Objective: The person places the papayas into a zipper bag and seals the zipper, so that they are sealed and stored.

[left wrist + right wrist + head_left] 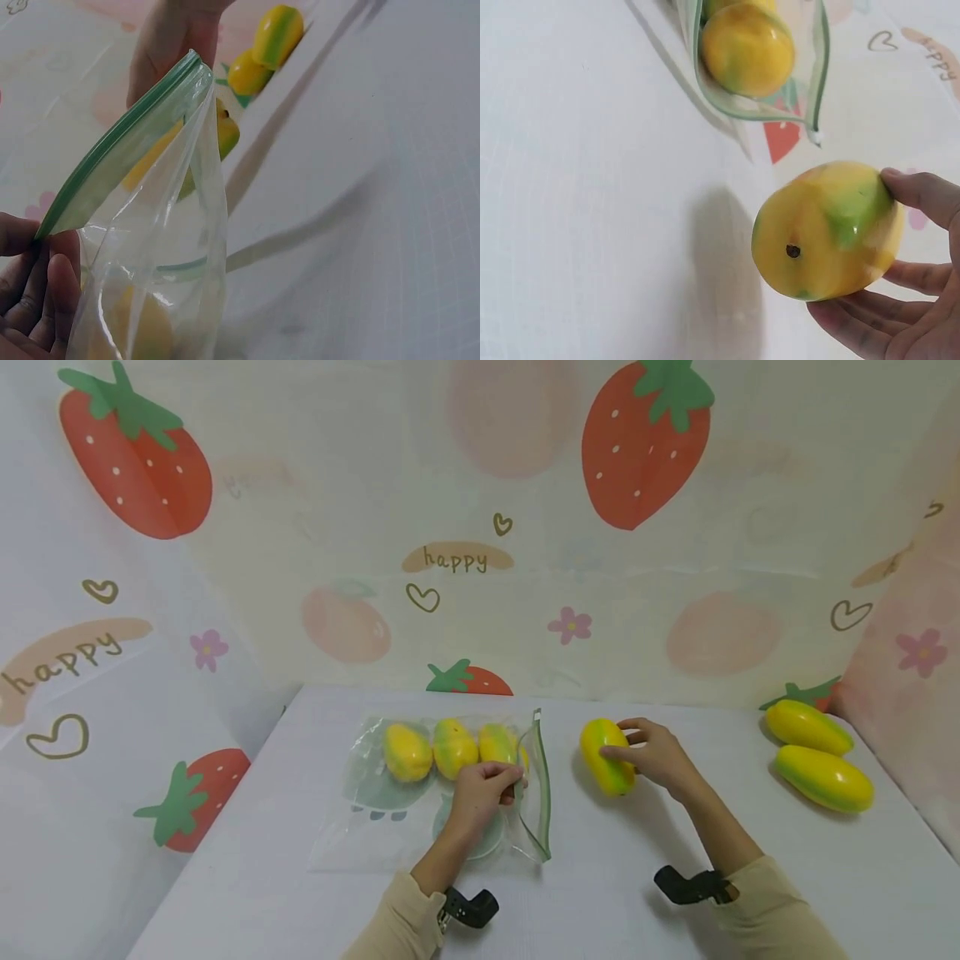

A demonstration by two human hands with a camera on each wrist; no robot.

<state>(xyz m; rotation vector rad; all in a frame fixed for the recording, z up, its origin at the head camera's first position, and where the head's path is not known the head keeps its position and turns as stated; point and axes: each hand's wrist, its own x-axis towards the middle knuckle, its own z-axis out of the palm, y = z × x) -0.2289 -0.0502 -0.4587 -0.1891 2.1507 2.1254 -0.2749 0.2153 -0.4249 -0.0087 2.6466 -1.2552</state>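
My left hand [480, 789] pinches the green-edged rim of a clear zip bag [337, 843] lying on the table. The bag's mouth stands open toward the right. Inside are several yellow-green papayas, among them a papaya [407, 752] at the far left; the hand partly covers the rightmost ones. To the right of the bag mouth, my right hand [656, 756] holds another papaya [603, 760] between thumb and fingers. In the right wrist view, the held papaya [825, 232] shows a dark spot at its end, above the table and apart from the bag rim [757, 116].
Two more papayas, a rear papaya [808, 727] and a front papaya [825, 778], lie side by side near the table's right edge. A strawberry-printed sheet [465, 627] stands behind the white table [600, 902] and along its sides.
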